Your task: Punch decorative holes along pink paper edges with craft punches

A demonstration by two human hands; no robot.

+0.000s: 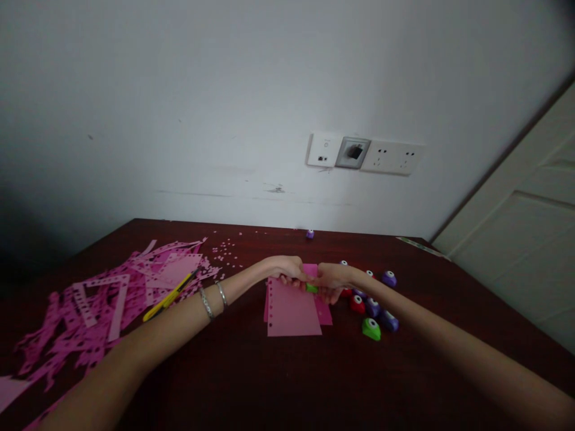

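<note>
A pink paper sheet [294, 314] with a row of punched holes down its left side lies on the table over other pink sheets. Above its upper part, a small green paper punch [311, 288] shows between my hands. My left hand [288, 269] has its fingers curled, its thumb side pressed against the punch. From the right, my right hand [331, 280] is closed around the punch, hiding most of it. Close by my right wrist lie several more punches, among them a green one [371, 328], a red one [357, 304] and a purple one [389, 321].
Pink paper strips [99, 305] heap up at the left, with a yellow utility knife [168, 297] on them. Punched-out bits [227, 248] are scattered behind. One purple punch [310, 234] stands near the wall, below the sockets [392, 157]. A flat strip [423, 248] lies back right.
</note>
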